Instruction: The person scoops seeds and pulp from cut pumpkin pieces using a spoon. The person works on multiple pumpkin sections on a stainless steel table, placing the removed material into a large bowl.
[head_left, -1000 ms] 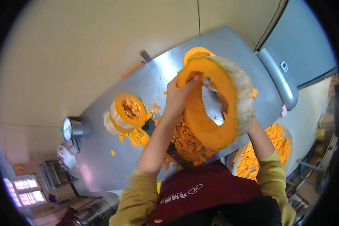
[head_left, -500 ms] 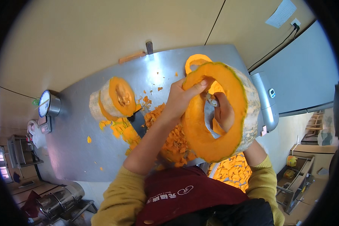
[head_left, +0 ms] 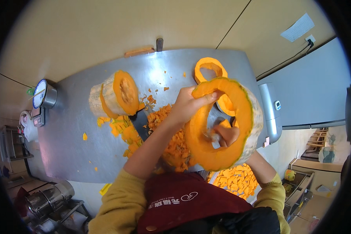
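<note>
1. Step in hand, as I judge it: scraping the core out of a thick pumpkin ring point(head_left: 222, 128), held up on edge above the near edge of the counter point(head_left: 70, 132), just in front of my chest. Cut orange face toward me, green-grey rind outward at 3 o'clock.
2. Left hand point(head_left: 189, 105): arm runs up from 6 o'clock, elbow bent, wrist raised. Fingers curled over the ring's top rim at 12 o'clock, thumb on the near face; closed, gripping the ring.
3. Right hand point(head_left: 226, 134): forearm comes up from 5 o'clock behind the ring; the hand shows through its hollow centre, fingers curled around a small pale scraping tool point(head_left: 211, 139), kind not clear. Closed on that tool.
4. Next move, my estimate: needs the left hand to keep the ring steady, or turn it, while the right works the tool around the inner wall.
5. Below the ring: heap of diced pumpkin point(head_left: 171, 136) on the counter; more dice in a container point(head_left: 236, 179) at 5 o'clock.
6. Middle distance, 10 o'clock: cleaver blade point(head_left: 141, 124), then a pumpkin half point(head_left: 115, 95) standing cut face right.
7. Far, 12 o'clock: an emptied ring point(head_left: 210, 68) lying flat. Far left: dial scale point(head_left: 43, 93).
</note>
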Action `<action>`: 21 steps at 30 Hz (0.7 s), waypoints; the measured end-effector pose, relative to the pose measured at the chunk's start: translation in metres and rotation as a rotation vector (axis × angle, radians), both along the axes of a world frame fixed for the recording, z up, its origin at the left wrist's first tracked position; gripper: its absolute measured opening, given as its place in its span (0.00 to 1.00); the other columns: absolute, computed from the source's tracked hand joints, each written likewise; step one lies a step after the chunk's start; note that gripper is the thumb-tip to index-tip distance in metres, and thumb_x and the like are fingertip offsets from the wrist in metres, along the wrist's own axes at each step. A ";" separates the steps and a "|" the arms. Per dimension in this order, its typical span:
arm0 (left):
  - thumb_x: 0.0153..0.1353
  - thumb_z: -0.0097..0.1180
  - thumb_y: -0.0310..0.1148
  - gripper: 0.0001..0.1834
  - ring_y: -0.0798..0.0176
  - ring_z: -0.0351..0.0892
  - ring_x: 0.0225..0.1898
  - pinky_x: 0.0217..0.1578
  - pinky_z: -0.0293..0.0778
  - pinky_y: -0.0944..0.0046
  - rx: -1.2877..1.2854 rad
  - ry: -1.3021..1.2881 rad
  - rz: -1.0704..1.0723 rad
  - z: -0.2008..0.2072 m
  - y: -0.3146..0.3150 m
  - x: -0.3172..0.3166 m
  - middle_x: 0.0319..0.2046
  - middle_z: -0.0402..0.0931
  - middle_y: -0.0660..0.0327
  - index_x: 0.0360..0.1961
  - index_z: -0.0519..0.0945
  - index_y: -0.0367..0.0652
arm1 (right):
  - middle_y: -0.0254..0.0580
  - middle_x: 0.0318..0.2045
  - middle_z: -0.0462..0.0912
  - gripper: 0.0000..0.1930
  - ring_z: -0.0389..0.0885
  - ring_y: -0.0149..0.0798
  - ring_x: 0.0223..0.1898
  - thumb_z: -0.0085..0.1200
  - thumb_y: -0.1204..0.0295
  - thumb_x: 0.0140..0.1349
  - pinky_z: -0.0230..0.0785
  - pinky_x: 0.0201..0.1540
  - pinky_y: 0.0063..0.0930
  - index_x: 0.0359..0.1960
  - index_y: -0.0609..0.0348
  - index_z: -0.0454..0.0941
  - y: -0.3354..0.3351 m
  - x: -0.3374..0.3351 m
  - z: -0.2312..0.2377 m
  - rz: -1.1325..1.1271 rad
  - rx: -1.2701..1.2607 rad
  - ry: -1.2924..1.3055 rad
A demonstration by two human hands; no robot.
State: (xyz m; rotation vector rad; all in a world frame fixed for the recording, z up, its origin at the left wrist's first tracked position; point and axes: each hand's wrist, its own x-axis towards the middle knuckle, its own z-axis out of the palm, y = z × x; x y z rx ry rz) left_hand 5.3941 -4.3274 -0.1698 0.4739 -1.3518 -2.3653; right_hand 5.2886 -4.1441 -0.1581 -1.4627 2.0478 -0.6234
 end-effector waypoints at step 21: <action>0.54 0.68 0.29 0.16 0.73 0.80 0.37 0.39 0.76 0.70 -0.239 0.065 -0.075 0.000 -0.016 -0.004 0.36 0.83 0.62 0.42 0.82 0.33 | 0.36 0.22 0.74 0.11 0.75 0.39 0.25 0.59 0.73 0.49 0.65 0.30 0.32 0.35 0.46 0.77 -0.020 -0.009 0.022 0.491 0.012 0.374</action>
